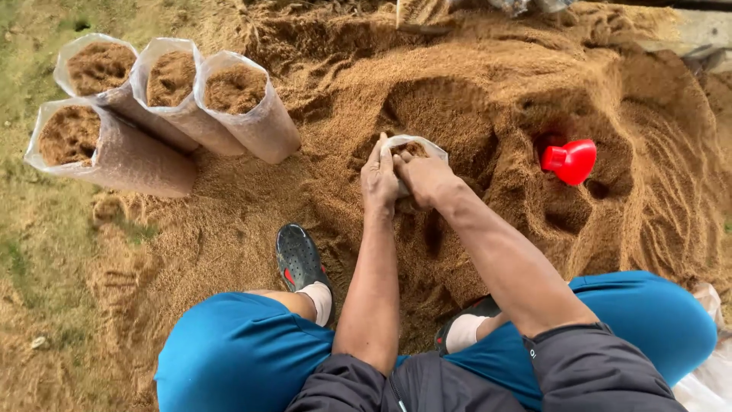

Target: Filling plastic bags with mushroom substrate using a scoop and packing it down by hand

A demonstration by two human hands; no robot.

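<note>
Hands together at twelve o'clock: my left hand and right hand clamp the upright bag rim, equally near.

I see my left hand and right hand on the clear plastic bag in the brown sawdust pile. Four filled clear plastic bags lie far left; a red plastic funnel sits right.
</note>
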